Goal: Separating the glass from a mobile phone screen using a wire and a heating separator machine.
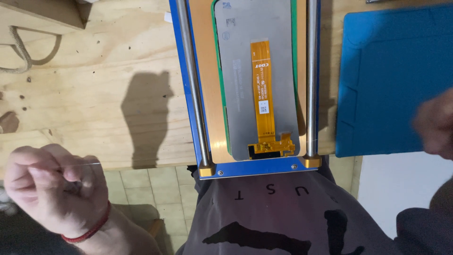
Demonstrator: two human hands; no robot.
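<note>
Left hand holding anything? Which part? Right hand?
The left hand pinches one end of a thin wire in its closed fingers. The right hand is blurred at the frame edge; cannot tell.

Your right hand (436, 123) is a blur, cut off at the right edge; the screen panel (258, 71) runs off the frame's top.
</note>
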